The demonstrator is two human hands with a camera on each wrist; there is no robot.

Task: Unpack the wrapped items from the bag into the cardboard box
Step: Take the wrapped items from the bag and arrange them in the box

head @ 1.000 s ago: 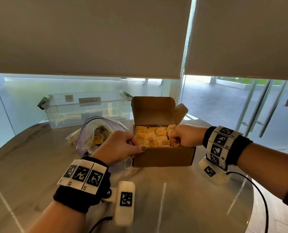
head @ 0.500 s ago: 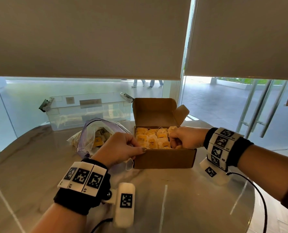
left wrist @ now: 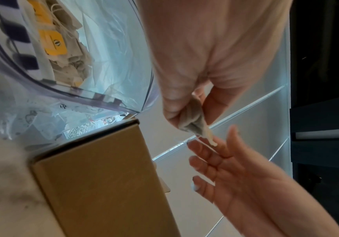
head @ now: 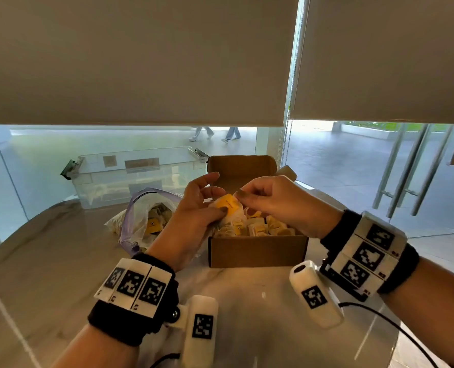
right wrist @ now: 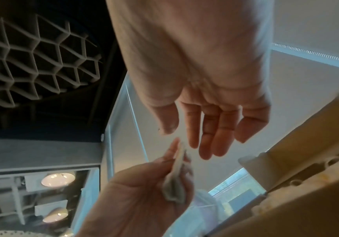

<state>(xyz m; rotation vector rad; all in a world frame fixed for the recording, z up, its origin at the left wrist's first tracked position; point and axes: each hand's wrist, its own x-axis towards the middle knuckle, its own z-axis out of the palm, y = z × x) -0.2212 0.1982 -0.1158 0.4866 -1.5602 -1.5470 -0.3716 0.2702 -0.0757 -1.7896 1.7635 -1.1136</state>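
Observation:
The open cardboard box (head: 257,251) stands on the table, filled with several wrapped items with yellow tags. My left hand (head: 210,205) pinches one wrapped item (head: 228,205) above the box's left side. In the left wrist view the wrapped item (left wrist: 192,123) is a greyish pouch between thumb and fingers. My right hand (head: 247,197) hovers just right of it with fingers relaxed and straight (right wrist: 211,125), holding nothing. The clear zip bag (head: 141,216) lies left of the box with more wrapped items inside.
A clear plastic container (head: 135,176) with latches sits behind the bag at the table's far edge. The marble table (head: 48,274) is round, with its rim close on the right. Glass walls and lowered blinds stand behind.
Both hands have risen from the box's rim to above it. The left hand now holds up a wrapped item, and the right hand has uncurled beside it.

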